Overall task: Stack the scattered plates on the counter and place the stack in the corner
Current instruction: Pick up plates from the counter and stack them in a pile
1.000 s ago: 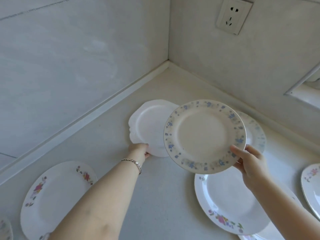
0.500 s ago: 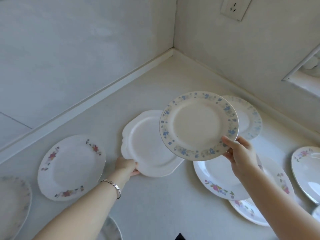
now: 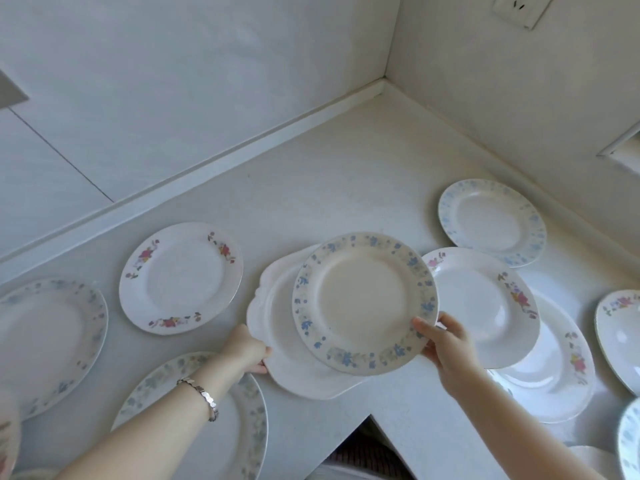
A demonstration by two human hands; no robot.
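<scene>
My right hand (image 3: 446, 351) grips the near right rim of a blue-flowered plate (image 3: 363, 303), holding it just over a plain white scalloped plate (image 3: 277, 344). My left hand (image 3: 247, 351) holds the scalloped plate by its near left edge, low over the counter (image 3: 329, 174). Around them lie several more plates: a pink-flowered plate (image 3: 180, 277) to the left, a second pink-flowered plate (image 3: 481, 306) to the right, and a pale blue-flowered plate (image 3: 491, 221) toward the back right. The corner (image 3: 384, 84) where the two walls meet is far behind.
More plates sit at the left edge (image 3: 52, 337), under my left forearm (image 3: 242, 420), and at the right (image 3: 620, 334). A wall socket (image 3: 523, 8) is at the top right. The counter's inner front edge (image 3: 370, 419) notches in between my arms.
Both hands have drawn their plates toward me and away from the corner. The blue-flowered plate has dropped from a tilted hold to lying nearly flat over the scalloped plate. The view has tilted down.
</scene>
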